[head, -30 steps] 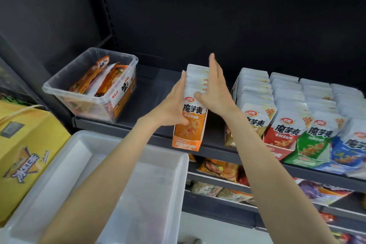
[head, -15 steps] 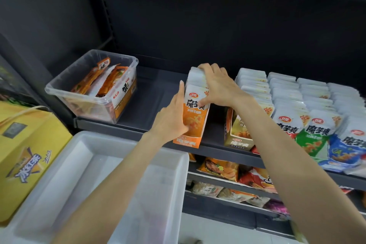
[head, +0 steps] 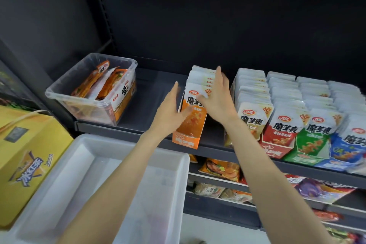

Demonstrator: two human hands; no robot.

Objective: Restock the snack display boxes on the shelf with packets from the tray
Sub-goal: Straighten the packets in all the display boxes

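Dark shelving is filling the background, with the shelf (head: 138,130) running left to right at mid-height. An orange display box (head: 188,125) is standing at the shelf's near edge, its front lip slightly overhanging, and a row of white-topped packets (head: 200,79) is standing upright inside it, front to back. To its right, apart by a dark gap, further display boxes (head: 277,144) are sitting filled. At far left on the shelf a clear tub (head: 59,95) is holding orange packets. Below and nearer, the white tray (head: 178,164) is showing no packets in its visible part.

Handling judgement: the box looks like thin card, light and easily crushed, and the foil packets appear soft and slippery, so they are likely to topple or splay if pushed at the top alone. The sides of the box, low down, are offering the safest hold.

The left hand (head: 170,113) is lying flat with fingers straight and together against the box's left wall, thumb across the front. The right hand (head: 217,101) is spreading its straight fingers over the packet tops and right side, pressing rather than pinching. Both forearms are reaching up and forward from the near edge.
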